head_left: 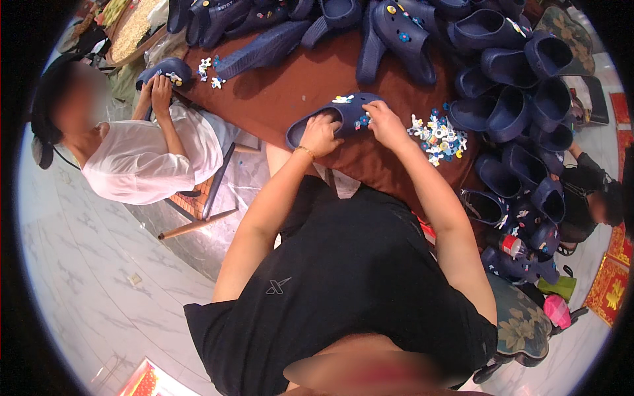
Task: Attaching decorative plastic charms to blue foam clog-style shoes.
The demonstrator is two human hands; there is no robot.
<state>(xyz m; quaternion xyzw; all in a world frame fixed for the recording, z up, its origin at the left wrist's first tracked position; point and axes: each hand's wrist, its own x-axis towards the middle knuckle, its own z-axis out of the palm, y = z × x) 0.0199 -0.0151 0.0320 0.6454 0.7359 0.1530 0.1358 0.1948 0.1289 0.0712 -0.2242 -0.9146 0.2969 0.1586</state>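
No wording legible. Noted: outlined emblem [278,286] on black T-shirt [350,257]; red-and-white label [508,245] on clear plastic bottle [520,251], print too small; gold marking [615,294] on red sheet [599,297], unreadable.

The clog [353,111] hides some fingertips of the left hand [319,137] from us; clogs [323,26] beyond the table's far edge are cut off; heaped charms [436,135] blur together.
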